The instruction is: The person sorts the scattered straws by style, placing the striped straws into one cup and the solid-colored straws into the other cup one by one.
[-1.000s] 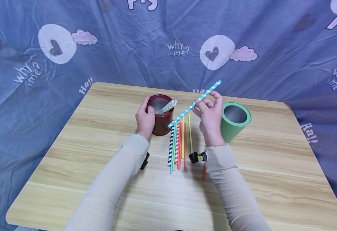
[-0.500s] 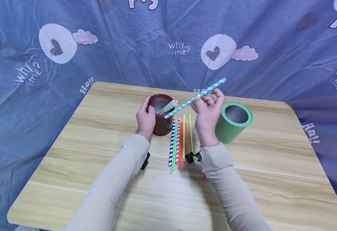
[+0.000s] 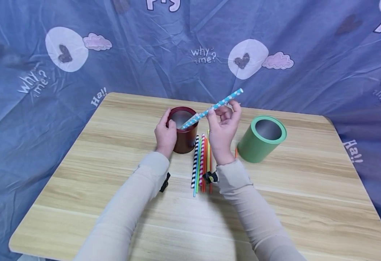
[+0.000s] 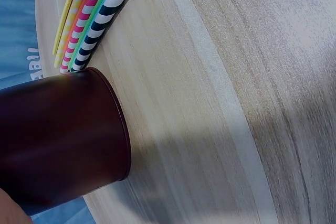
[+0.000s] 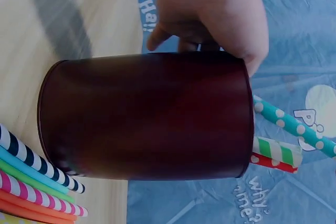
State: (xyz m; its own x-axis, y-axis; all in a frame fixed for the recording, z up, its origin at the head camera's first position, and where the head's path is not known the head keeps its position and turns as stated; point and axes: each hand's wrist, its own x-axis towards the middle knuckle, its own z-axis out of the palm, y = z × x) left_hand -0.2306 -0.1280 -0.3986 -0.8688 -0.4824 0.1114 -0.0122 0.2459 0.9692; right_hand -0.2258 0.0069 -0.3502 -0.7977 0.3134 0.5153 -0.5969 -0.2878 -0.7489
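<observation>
My left hand (image 3: pixel 166 137) grips the side and rim of a dark red cup (image 3: pixel 185 142), which stands upright on the table. Between thumb and fingers, my right hand (image 3: pixel 223 136) pinches a blue polka-dot paper straw (image 3: pixel 226 100). The straw slants, its lower end inside the cup's mouth and its upper end pointing up to the right. Also in the cup are a green-striped straw (image 5: pixel 278 150) and a red dotted straw (image 5: pixel 275 163), seen poking out in the right wrist view. The left wrist view shows the cup's wall (image 4: pixel 58 140) close up.
A row of several loose straws (image 3: pixel 195 163), striped and plain, lies just right of the cup, partly hidden by my right wrist. A green canister (image 3: pixel 255 146) stands farther right, with an orange straw (image 3: pixel 236 152) beside it. A printed blue cloth (image 3: pixel 144 65) hangs behind the wooden table (image 3: pixel 95 163).
My right hand has moved left with the blue polka-dot straw, bringing its lower end from outside the dark red cup to inside its mouth. The left hand keeps its hold.
</observation>
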